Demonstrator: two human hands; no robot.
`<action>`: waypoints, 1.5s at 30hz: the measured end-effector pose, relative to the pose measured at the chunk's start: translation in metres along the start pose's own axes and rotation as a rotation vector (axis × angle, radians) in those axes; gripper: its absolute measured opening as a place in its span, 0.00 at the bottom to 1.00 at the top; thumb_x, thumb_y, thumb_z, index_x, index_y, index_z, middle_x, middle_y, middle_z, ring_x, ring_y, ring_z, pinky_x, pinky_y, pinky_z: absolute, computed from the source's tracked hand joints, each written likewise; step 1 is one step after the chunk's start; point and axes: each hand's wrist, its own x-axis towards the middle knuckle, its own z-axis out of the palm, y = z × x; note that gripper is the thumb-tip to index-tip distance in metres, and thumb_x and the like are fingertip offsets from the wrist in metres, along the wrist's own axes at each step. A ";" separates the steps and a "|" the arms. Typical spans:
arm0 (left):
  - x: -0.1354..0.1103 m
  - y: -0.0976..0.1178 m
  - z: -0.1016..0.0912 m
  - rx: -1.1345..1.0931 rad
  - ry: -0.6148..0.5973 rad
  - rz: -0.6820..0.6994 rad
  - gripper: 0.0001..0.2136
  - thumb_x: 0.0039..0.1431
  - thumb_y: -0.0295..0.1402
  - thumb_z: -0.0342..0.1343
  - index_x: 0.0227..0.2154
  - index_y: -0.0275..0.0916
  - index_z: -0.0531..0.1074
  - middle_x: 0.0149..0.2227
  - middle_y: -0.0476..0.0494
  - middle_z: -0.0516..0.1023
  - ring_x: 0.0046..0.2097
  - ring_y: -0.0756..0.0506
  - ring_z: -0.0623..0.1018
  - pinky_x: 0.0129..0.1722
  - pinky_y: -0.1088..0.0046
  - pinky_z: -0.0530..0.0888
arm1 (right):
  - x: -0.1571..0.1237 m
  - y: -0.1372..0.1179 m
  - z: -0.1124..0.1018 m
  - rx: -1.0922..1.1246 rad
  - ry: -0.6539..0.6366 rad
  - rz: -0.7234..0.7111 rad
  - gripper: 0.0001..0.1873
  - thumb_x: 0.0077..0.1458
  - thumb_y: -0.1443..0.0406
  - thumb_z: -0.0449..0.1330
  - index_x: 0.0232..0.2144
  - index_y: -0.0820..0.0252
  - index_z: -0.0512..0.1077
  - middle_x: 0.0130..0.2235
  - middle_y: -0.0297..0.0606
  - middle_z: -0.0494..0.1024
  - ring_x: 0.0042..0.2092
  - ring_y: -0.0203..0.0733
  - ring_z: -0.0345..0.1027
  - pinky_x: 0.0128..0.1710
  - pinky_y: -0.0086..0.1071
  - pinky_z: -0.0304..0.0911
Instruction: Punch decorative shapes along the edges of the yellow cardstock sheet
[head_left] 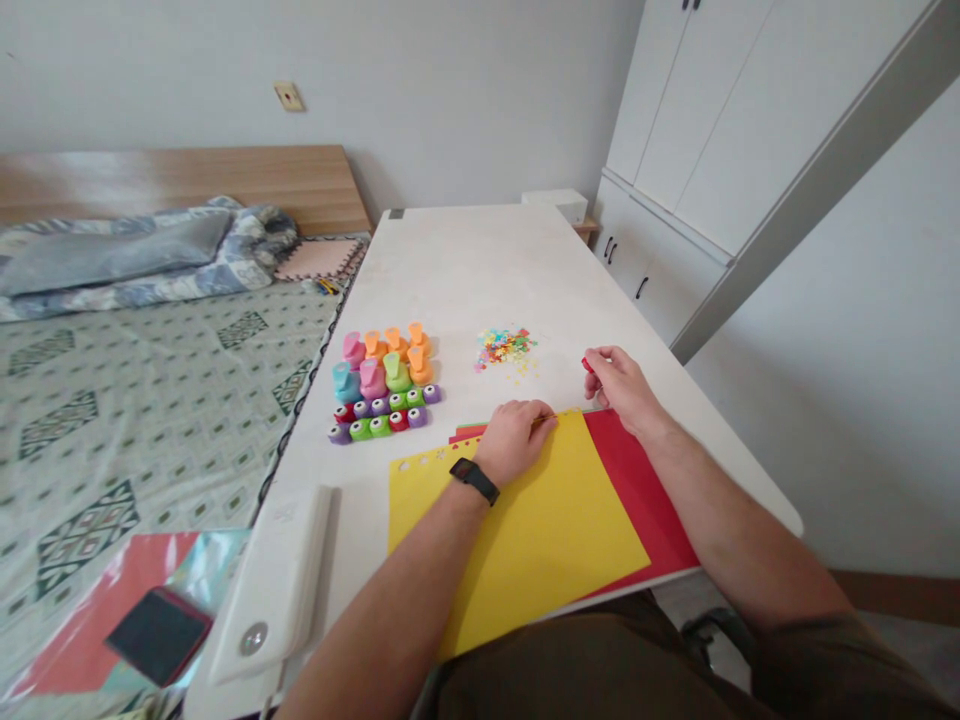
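A sheet of yellow paper [555,520] lies over a red sheet [645,500] at the table's near edge, with small shapes punched along its far edge. My left hand [517,440], wearing a black wrist band, is closed on that far edge, thumb and fingers together. My right hand [619,385] holds a small red craft punch [587,365] just beyond the paper's upper right corner, apart from the paper. Most of the punch is hidden by the fingers. A pile of colourful paper cut-outs [508,346] lies beyond both hands.
Rows of large craft punches [371,378] and small craft punches [380,425] stand at the left. A white laminator-like device [274,580] lies along the table's left edge. On the bed rests a dark phone-like object [160,634]. A white cabinet [675,240] stands at the right.
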 end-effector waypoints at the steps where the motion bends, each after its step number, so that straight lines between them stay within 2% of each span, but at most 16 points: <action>1: 0.000 0.001 -0.002 -0.017 -0.001 -0.004 0.08 0.69 0.35 0.53 0.39 0.40 0.76 0.37 0.45 0.83 0.41 0.44 0.79 0.44 0.67 0.72 | 0.000 0.000 0.000 0.007 0.001 -0.003 0.21 0.58 0.45 0.63 0.39 0.54 0.68 0.24 0.32 0.74 0.22 0.36 0.68 0.15 0.25 0.49; 5: 0.004 0.006 -0.014 -0.079 -0.010 -0.052 0.09 0.69 0.36 0.51 0.38 0.40 0.75 0.35 0.44 0.81 0.37 0.45 0.78 0.37 0.70 0.71 | 0.002 0.000 -0.002 0.042 0.016 -0.007 0.21 0.58 0.45 0.63 0.38 0.54 0.67 0.24 0.31 0.73 0.22 0.36 0.68 0.14 0.25 0.48; 10: 0.010 0.017 -0.045 -0.089 0.041 -0.079 0.09 0.69 0.37 0.51 0.37 0.40 0.73 0.33 0.46 0.80 0.33 0.47 0.77 0.32 0.72 0.68 | 0.005 -0.003 -0.007 0.091 0.058 0.012 0.21 0.58 0.45 0.63 0.37 0.54 0.67 0.24 0.32 0.74 0.22 0.37 0.68 0.15 0.26 0.50; 16: 0.012 0.029 -0.089 -0.126 0.258 -0.145 0.09 0.68 0.40 0.53 0.38 0.41 0.74 0.30 0.50 0.76 0.30 0.48 0.73 0.30 0.73 0.66 | 0.007 -0.005 -0.012 0.105 0.067 0.019 0.20 0.58 0.45 0.63 0.36 0.54 0.68 0.25 0.34 0.74 0.24 0.38 0.69 0.16 0.27 0.52; 21: 0.008 0.020 -0.107 -0.346 0.496 -0.263 0.12 0.65 0.43 0.57 0.36 0.39 0.73 0.29 0.49 0.74 0.29 0.49 0.71 0.27 0.76 0.65 | 0.011 -0.001 -0.011 0.162 0.123 0.067 0.19 0.57 0.47 0.65 0.34 0.54 0.69 0.25 0.33 0.73 0.23 0.35 0.65 0.18 0.28 0.57; 25: 0.001 0.009 -0.105 -0.602 0.629 -0.383 0.12 0.63 0.44 0.60 0.37 0.39 0.71 0.28 0.50 0.74 0.26 0.51 0.70 0.25 0.77 0.66 | 0.009 -0.002 -0.012 0.165 0.100 -0.003 0.20 0.57 0.47 0.65 0.35 0.55 0.69 0.25 0.33 0.73 0.23 0.35 0.65 0.16 0.27 0.52; 29: -0.011 0.002 -0.092 -0.822 0.615 -0.431 0.14 0.61 0.44 0.61 0.39 0.39 0.70 0.31 0.50 0.76 0.28 0.51 0.73 0.26 0.78 0.69 | 0.005 -0.007 -0.012 0.171 0.083 0.007 0.20 0.58 0.47 0.64 0.35 0.55 0.69 0.25 0.35 0.75 0.23 0.37 0.67 0.16 0.27 0.53; 37: -0.024 -0.005 -0.062 -0.966 0.579 -0.563 0.16 0.56 0.46 0.65 0.37 0.40 0.71 0.31 0.50 0.78 0.29 0.51 0.75 0.28 0.77 0.69 | 0.000 -0.014 -0.007 0.218 0.068 0.034 0.20 0.56 0.47 0.65 0.35 0.55 0.68 0.25 0.34 0.75 0.24 0.38 0.69 0.15 0.26 0.55; 45: -0.028 -0.009 -0.051 -1.030 0.534 -0.583 0.14 0.58 0.45 0.64 0.38 0.40 0.72 0.33 0.49 0.79 0.31 0.50 0.76 0.30 0.77 0.71 | 0.004 -0.006 -0.008 0.206 0.116 0.004 0.18 0.57 0.49 0.65 0.37 0.54 0.69 0.26 0.33 0.75 0.24 0.37 0.67 0.15 0.25 0.56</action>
